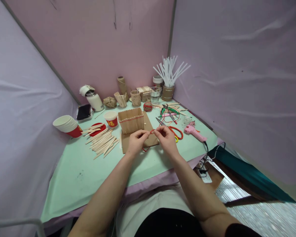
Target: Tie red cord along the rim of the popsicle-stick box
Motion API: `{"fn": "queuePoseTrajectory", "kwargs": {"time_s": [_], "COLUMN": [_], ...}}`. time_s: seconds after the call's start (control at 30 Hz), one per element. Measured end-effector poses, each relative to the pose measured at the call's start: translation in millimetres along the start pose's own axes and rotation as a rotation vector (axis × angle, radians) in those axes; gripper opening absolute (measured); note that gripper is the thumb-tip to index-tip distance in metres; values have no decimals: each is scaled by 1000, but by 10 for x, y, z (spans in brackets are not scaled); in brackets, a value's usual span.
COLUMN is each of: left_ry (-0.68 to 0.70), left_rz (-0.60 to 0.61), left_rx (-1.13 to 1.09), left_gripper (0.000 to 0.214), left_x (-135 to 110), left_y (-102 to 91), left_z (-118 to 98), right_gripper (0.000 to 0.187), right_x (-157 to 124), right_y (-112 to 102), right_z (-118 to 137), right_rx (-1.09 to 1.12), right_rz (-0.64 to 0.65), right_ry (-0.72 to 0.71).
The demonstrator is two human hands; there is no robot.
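Note:
My left hand [138, 141] and my right hand [166, 140] meet over the front of the table, fingertips pinched. Between them runs a short red cord [152, 131], gripped from both sides. Part of the same red colour shows below, by the left hand. Just beyond stands a rectangular box of wooden sticks [131, 122] with red cord along its upper rim. It rests on a piece of brown cardboard [151, 124]. Scissors with orange-red handles [177, 132] lie right beside my right hand.
Loose wooden sticks [102, 142] and stacked paper cups [67, 125] are on the left. A pink glue gun [195, 133] lies at the right, its cable hanging over the edge. Pliers [171, 113], a red cord ball [148, 106] and white sticks in a holder [168, 92] stand farther back.

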State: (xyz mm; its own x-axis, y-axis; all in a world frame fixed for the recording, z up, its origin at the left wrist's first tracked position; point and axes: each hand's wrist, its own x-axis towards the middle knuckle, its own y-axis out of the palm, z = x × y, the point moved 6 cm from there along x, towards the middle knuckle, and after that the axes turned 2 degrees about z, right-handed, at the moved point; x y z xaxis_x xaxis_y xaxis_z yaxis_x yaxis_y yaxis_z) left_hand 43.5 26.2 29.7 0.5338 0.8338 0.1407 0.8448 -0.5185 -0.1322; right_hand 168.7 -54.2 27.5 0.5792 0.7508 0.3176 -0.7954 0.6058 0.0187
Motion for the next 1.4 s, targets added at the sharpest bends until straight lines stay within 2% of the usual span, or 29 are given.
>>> {"fn": "queuePoseTrajectory", "kwargs": {"time_s": [0.17,0.3,0.4,0.53,0.67,0.77,0.83,0.9,1.0,1.1,1.23,1.3,1.4], "left_ry": [80,171,186,93,-80,-265,-329,-296,-112,12,40,48,30], "left_rz": [-34,-30,-29,-56,-63,101,229,235,98,33,50,69,52], "left_rx": [31,108,132,85,-98,-350,-446,-413,-198,-24,61,83,92], "left_gripper": [19,18,17,15,13,18,22,24,26,26,26,25,24], "left_x": [-17,-40,-50,-45,-14,-4,-19,-17,6,6,4,5,13], "left_y": [-16,4,16,1,-16,89,172,175,85,51,71,81,57], "left_z": [-59,-124,-148,-117,26,166,195,180,97,29,7,0,17], "right_gripper": [18,19,19,18,15,14,16,19,24,27,26,23,22], "right_x": [-18,-18,-27,-45,-70,-83,-73,-62,-63,-52,-40,-26,13], "right_y": [33,66,88,124,151,165,170,190,235,214,160,147,69], "right_z": [80,2,-76,-96,36,115,54,-85,-235,-229,-193,-204,-219], "right_rx": [-121,-48,50,82,33,-14,75,254,425,368,281,352,556], "right_rz": [29,34,5,3,60,83,73,63,83,103,91,74,-55], "right_ry": [-57,18,97,132,23,-57,16,184,373,362,330,363,400]}}
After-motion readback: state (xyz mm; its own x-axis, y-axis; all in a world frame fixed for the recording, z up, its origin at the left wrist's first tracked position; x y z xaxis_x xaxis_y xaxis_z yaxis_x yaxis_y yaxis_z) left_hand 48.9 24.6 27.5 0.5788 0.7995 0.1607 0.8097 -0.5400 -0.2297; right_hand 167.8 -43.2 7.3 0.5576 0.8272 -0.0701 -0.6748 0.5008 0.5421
